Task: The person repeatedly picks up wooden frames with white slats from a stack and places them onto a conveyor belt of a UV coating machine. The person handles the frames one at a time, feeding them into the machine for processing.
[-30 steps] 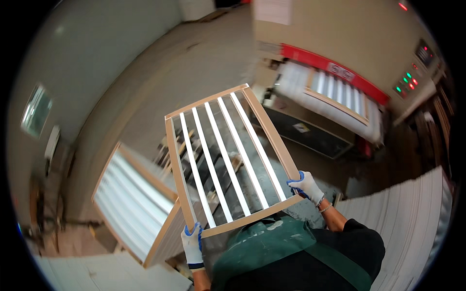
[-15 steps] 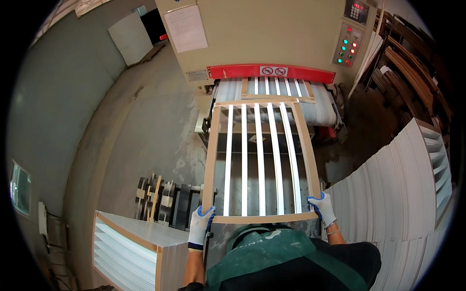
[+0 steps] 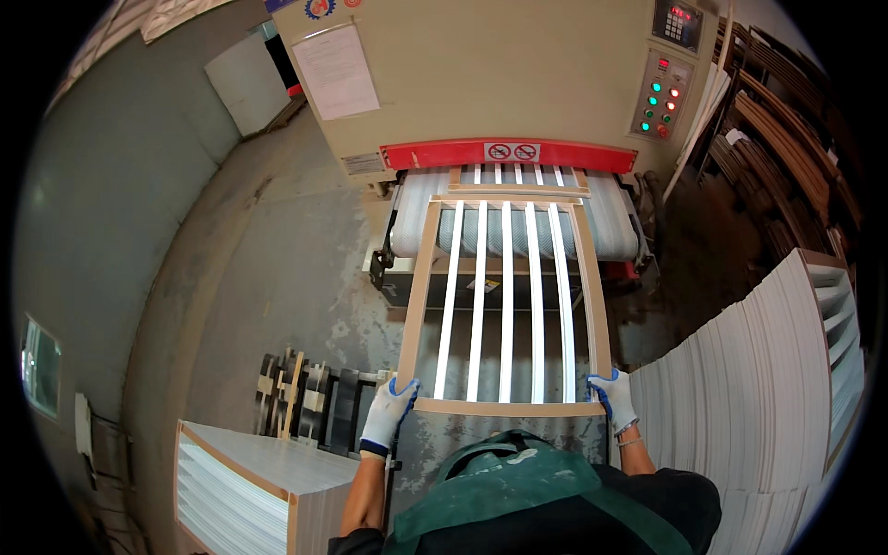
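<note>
Both hands, in white gloves with blue palms, grip the near corners of a slatted frame panel with tan rails (image 3: 421, 301) and white slats. My left hand (image 3: 388, 413) is closed round the near end of its left rail. On the opposite near corner my right hand (image 3: 614, 400) is closed the same way. The panel's far end lies over the pale conveyor belt (image 3: 416, 222). Just beyond it, a second slatted panel (image 3: 518, 191) rests on the belt, partly hidden under the machine's red bar (image 3: 407, 155).
A beige machine (image 3: 499, 74) with a lit control panel (image 3: 660, 97) stands ahead. Tall stacks of slatted panels are at right (image 3: 740, 370) and near left (image 3: 324, 462). Beside the left stack is a low rack (image 3: 319, 398). Brown strips (image 3: 782, 139) fill the far right.
The held panel has moved forward, farther over the belt. The second panel has gone deeper under the red bar. The view has tilted slightly upward.
</note>
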{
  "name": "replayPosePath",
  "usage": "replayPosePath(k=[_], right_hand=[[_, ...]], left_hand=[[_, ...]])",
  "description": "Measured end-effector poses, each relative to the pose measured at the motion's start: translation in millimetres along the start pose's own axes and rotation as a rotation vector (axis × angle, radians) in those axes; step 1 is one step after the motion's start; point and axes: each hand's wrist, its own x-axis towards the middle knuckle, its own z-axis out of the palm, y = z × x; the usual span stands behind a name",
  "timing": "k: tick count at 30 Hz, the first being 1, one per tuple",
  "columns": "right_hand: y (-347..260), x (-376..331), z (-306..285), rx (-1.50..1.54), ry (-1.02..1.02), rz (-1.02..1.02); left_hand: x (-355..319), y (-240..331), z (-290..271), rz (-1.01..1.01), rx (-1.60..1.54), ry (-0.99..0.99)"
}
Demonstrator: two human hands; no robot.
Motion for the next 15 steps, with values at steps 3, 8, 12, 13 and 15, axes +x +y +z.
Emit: replayPosePath(k=[3,8,12,13,15], right_hand=[[-2.6,22.5,3.9,0.028,-0.01,0.027],[0.6,63.0,8.3,0.038,-0.035,0.031],[-14.9,76.8,35.2,0.051,-0.05,0.022],[-13.5,81.9,34.1,0.057,-0.042,0.018],[-19.6,87.1,38.1,0.077,-0.05,0.037]], left_hand=[[16.4,15.4,-1.9,0.009,0.208,0.045],[36.1,47.7,-19.4,0.078,0.334,-0.016],[58.6,66.1,-45.7,-0.034,0.217,-0.094],[61.0,72.8,-45.6,-0.051,0.206,-0.092],[62.0,88.8,-48.5,-0.086,0.199,-0.08]])
